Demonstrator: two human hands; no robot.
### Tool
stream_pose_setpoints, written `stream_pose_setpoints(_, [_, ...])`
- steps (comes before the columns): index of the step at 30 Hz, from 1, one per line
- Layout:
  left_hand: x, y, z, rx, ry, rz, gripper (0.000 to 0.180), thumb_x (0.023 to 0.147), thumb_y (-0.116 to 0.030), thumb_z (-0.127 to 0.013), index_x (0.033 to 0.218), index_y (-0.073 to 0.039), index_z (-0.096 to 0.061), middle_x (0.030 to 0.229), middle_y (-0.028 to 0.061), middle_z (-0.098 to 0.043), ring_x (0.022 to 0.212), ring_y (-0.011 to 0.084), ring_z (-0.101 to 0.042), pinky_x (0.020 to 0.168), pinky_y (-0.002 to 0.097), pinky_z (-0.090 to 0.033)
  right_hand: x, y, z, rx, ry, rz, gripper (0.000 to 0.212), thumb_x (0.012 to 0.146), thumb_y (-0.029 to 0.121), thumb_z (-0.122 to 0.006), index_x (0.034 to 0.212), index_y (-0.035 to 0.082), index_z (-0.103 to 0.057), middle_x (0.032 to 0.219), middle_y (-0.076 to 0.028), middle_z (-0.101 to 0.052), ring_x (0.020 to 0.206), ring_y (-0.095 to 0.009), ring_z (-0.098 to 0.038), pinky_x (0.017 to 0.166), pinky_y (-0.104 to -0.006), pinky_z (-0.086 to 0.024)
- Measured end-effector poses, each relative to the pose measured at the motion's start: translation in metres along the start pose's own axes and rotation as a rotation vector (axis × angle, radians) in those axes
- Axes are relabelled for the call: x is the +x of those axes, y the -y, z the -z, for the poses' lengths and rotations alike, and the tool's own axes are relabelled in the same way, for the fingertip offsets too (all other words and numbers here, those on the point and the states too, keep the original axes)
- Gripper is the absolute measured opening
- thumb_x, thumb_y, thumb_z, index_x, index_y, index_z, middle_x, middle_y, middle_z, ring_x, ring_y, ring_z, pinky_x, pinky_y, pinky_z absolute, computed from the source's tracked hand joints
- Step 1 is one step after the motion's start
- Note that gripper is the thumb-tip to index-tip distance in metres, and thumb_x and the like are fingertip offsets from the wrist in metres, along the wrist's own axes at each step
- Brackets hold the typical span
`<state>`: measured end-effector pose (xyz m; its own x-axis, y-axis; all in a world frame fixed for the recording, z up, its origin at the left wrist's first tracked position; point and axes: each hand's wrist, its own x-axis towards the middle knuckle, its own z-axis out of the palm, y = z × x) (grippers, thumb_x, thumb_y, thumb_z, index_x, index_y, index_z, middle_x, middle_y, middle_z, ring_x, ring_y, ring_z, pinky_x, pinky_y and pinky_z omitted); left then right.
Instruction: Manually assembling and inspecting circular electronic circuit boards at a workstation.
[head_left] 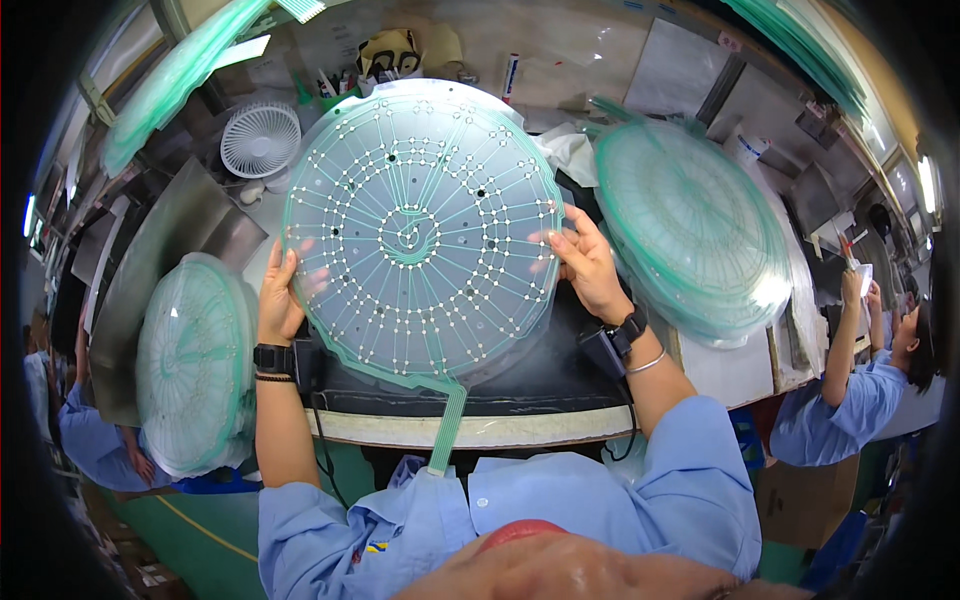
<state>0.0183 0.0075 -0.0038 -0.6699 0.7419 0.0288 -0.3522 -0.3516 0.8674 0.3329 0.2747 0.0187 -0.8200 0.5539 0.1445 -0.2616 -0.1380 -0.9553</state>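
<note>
We grip a round clear sheet [415,240] between both hands, apparently to look it over.
Our left hand [281,292] clasps its left edge and our right hand [590,262] the opposite edge, some fingertips showing through the plastic; the sheet lies between them, over the black tabletop [500,400], though we cannot tell whether it touches. Its green tail [449,425] hangs toward our shirt, between our forearms. We judge the step in hand as handling or checking this sheet; the next move calls for an even grip on both edges and a free tail. Beyond our right hand sits a pile of similar sheets [690,230]; outward of our left, a smaller pile [195,360].
</note>
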Motion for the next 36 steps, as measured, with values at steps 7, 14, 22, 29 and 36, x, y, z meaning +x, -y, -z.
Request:
stream_pose_setpoints(7, [-0.003, -0.003, -0.003, -0.021, -0.021, 0.002, 0.039, 0.094, -0.016, -0.045, 0.132, -0.015, -0.037, 0.119, 0.0102, -0.053, 0.08, 0.0259, -0.066, 0.063, 0.033, -0.059, -0.002, -0.003, 0.0, -0.002, 0.017, 0.002, 0.046, 0.093, 0.02, -0.049, 0.132, 0.006, -0.031, 0.106, -0.014, -0.061, 0.075, -0.018, -0.064, 0.054, -0.0246, -0.053])
stream_pose_setpoints(14, [-0.003, -0.004, 0.003, 0.008, 0.06, 0.03, 0.04, 0.094, -0.016, -0.044, 0.133, -0.014, -0.035, 0.12, 0.0115, -0.053, 0.08, 0.0267, -0.066, 0.063, 0.0331, -0.058, -0.005, -0.007, -0.006, 0.125, 0.043, -0.062, 0.044, 0.098, 0.028, -0.033, 0.135, 0.005, -0.029, 0.117, -0.016, -0.055, 0.087, -0.023, -0.064, 0.064, -0.0306, -0.056])
stream_pose_setpoints(22, [-0.001, -0.006, 0.003, 0.035, 0.057, 0.036, 0.041, 0.095, -0.018, -0.043, 0.134, -0.013, -0.033, 0.125, 0.012, -0.049, 0.083, 0.0268, -0.065, 0.067, 0.0339, -0.058, 0.001, -0.014, -0.004, 0.148, 0.06, -0.055, 0.045, 0.098, 0.036, -0.027, 0.132, 0.007, -0.032, 0.114, -0.014, -0.057, 0.084, -0.022, -0.064, 0.059, -0.0293, -0.055])
stream_pose_setpoints(29, [0.0, -0.006, 0.007, 0.072, 0.064, 0.067, 0.042, 0.095, -0.017, -0.042, 0.136, -0.014, -0.03, 0.126, 0.0128, -0.048, 0.087, 0.0272, -0.064, 0.07, 0.0332, -0.058, 0.001, -0.015, -0.006, 0.18, 0.035, -0.099, 0.043, 0.098, 0.036, -0.028, 0.128, 0.005, -0.036, 0.111, -0.012, -0.057, 0.086, -0.021, -0.063, 0.063, -0.0323, -0.055])
stream_pose_setpoints(36, [-0.003, -0.004, 0.011, 0.022, 0.096, 0.075, 0.041, 0.096, -0.017, -0.041, 0.135, -0.013, -0.032, 0.128, 0.0132, -0.048, 0.087, 0.028, -0.064, 0.071, 0.0353, -0.057, -0.002, -0.018, -0.002, 0.141, 0.003, -0.076, 0.041, 0.098, 0.032, -0.032, 0.126, 0.004, -0.037, 0.117, -0.013, -0.054, 0.091, -0.024, -0.062, 0.073, -0.038, -0.054])
